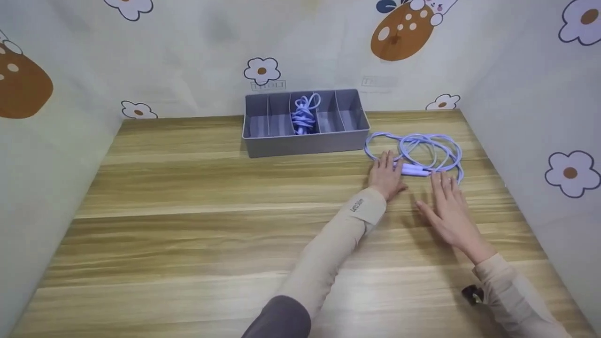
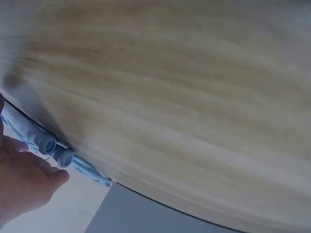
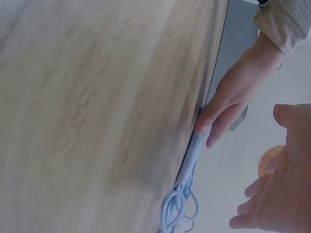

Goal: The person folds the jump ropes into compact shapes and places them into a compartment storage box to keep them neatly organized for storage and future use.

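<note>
Head: sleeve (image 1: 372, 210) reads "Lets Slim"; left grip (image 1: 386, 177), right grip (image 1: 450, 213) unclenched at rope handles (image 1: 414, 170).

Lavender-blue skipping rope (image 1: 422, 136), loosely coiled, handles (image 1: 414, 172) side by side, on wooden table (image 1: 188, 244)

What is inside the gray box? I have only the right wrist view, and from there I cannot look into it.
Observer: The head view shows a bluish-purple bundle of wound cord inside the gray box.

Operator: Thank you. Please, in which compartment does it lie?

Observer: In the middle one; the dividers make five compartments in a row.

Operator: At the left hand I can make out only one handle. Is there a second one?

Observer: Yes. The left wrist view shows two round handle ends side by side.
</note>
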{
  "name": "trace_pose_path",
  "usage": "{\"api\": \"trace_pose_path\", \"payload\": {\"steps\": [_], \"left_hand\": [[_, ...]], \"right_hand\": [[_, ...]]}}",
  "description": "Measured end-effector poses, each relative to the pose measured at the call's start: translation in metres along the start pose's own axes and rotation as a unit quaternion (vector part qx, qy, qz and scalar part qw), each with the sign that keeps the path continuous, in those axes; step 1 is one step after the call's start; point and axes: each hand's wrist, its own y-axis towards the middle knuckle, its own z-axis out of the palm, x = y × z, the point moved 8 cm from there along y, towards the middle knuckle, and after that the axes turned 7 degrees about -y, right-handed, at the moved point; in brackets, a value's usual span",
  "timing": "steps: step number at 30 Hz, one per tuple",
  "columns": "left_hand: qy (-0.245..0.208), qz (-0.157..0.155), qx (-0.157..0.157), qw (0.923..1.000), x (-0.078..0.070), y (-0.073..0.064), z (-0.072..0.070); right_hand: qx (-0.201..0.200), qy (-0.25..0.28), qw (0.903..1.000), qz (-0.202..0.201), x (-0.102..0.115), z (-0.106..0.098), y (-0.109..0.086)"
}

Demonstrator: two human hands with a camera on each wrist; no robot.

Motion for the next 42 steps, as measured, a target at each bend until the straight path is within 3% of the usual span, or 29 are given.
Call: {"api": "trace_pose_path", "payload": {"steps": [4, 10, 15, 24, 28, 32, 34, 37, 39, 40, 42], "left_hand": [[0.006, -0.005, 0.007, 0.9999, 0.004, 0.003, 0.002], [-0.002, 0.012, -0.035, 0.9993, 0.005, 0.008, -0.003], [-0.02, 0.016, -0.05, 0.9984, 0.005, 0.011, -0.003], [0.018, 0.059, -0.131, 0.9894, -0.007, 0.009, -0.02], [0.05, 0.079, -0.142, 0.9855, -0.011, 0.009, -0.023], [0.079, 0.093, -0.13, 0.984, -0.015, 0.013, -0.019], [0.088, 0.115, -0.139, 0.9797, -0.019, 0.034, 0.005], [0.076, 0.141, -0.156, 0.9748, -0.024, 0.078, 0.051], [0.05, 0.152, -0.147, 0.9761, -0.023, 0.109, 0.084], [0.034, 0.145, -0.129, 0.9804, -0.022, 0.117, 0.09], [0.019, 0.144, -0.134, 0.9803, -0.021, 0.128, 0.1]], "right_hand": [[-0.004, 0.002, 1.0, -0.004, 0.001, 0.002, 0.001], [-0.01, 0.006, 0.9998, -0.013, 0.004, 0.003, 0.002], [-0.007, 0.008, 0.9998, -0.014, 0.006, 0.004, 0.001], [-0.014, 0.008, 0.9995, -0.026, 0.006, 0.003, -0.001], [-0.014, 0.008, 0.9995, -0.027, 0.004, 0.003, -0.001], [-0.007, 0.012, 0.9997, -0.022, 0.001, 0.005, 0.0], [-0.003, 0.017, 0.9996, -0.021, 0.001, 0.006, 0.0], [0.002, 0.023, 0.9995, -0.02, 0.0, 0.008, 0.0], [0.006, 0.027, 0.9994, -0.02, 0.0, 0.009, 0.0], [0.007, 0.028, 0.9994, -0.019, 0.0, 0.009, 0.0], [0.01, 0.031, 0.9993, -0.019, 0.0, 0.009, 0.0]]}}
